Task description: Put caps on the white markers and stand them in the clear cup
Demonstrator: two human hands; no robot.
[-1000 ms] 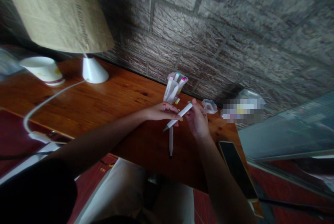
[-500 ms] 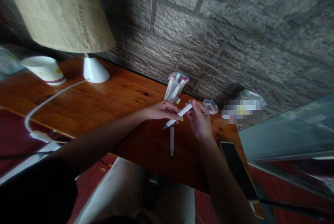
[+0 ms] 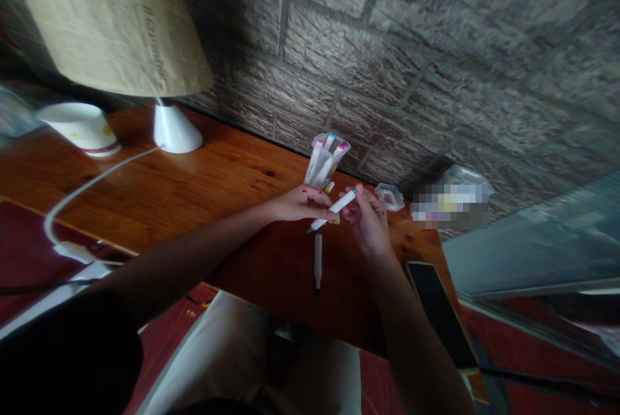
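Observation:
A white marker (image 3: 343, 202) with a green end and a dark tip slants between my two hands, tip pointing down to the left. My left hand (image 3: 305, 202) is closed, its thumb along the marker's lower barrel. At the green end, my right hand (image 3: 371, 224) pinches the marker. Small yellow bits show beside and under the left fingers; what they belong to is partly hidden. Below the hands, another white marker (image 3: 318, 259) with a dark tip lies on the table. A clear holder (image 3: 322, 173) with several markers stands just behind my left hand.
A clear plastic lid (image 3: 389, 197) lies right of the hands, near a blurred-out packet (image 3: 450, 202). A phone (image 3: 442, 315) rests along the right edge of the wooden table (image 3: 232, 163). On the left stand a lamp (image 3: 177, 131) with a cord and a paper cup (image 3: 84, 128).
The held marker has shifted very slightly, its tip a little up and to the right. Both hands keep their hold, and the things on the table are unchanged.

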